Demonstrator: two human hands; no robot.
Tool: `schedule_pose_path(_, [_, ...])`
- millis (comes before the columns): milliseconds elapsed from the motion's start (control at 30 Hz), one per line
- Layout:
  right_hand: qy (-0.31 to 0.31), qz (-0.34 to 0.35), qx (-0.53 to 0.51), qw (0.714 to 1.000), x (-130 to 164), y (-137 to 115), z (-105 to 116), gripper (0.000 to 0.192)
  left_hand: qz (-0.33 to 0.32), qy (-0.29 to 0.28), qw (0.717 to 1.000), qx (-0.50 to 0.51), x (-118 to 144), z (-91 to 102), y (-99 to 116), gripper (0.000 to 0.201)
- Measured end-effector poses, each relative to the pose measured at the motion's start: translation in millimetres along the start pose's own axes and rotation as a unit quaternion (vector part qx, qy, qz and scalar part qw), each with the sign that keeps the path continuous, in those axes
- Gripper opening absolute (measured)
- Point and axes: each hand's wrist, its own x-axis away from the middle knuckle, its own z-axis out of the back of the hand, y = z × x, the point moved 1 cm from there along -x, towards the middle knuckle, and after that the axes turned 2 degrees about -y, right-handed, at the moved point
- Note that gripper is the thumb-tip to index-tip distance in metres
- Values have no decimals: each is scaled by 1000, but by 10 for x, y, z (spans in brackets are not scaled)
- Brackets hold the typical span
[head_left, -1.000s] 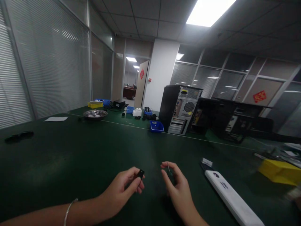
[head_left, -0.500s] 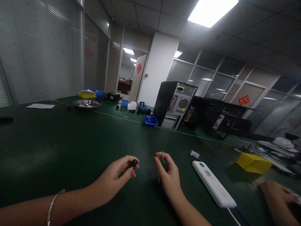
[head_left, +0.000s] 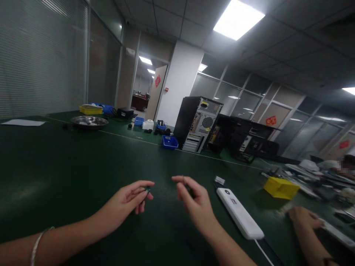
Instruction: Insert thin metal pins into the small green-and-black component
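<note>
Low over the green table point(head_left: 69, 166), the person's left hand point(head_left: 126, 201) pinches a small black part point(head_left: 146, 191) between thumb and fingertips; just beside it, the right hand point(head_left: 194, 207) has its fingers curled closed around something too small to make out; a white power strip point(head_left: 238, 214) lies near on the right; another person's hand point(head_left: 303, 218) rests further right.

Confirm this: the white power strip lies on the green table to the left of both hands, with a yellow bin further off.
Not quite. In the head view the white power strip lies on the green table to the right of both hands, beside the right hand. The yellow bin is indeed further off.
</note>
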Motion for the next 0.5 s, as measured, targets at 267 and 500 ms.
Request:
schedule_pose_path(267, [-104, 32, 1, 994, 103, 114, -300, 26, -35, -25, 999, -3, 24, -68, 51, 38])
schedule_pose_path(500, [-136, 114, 15, 984, 222, 87, -369, 30, -69, -17, 996, -49, 86, -133, 34, 26])
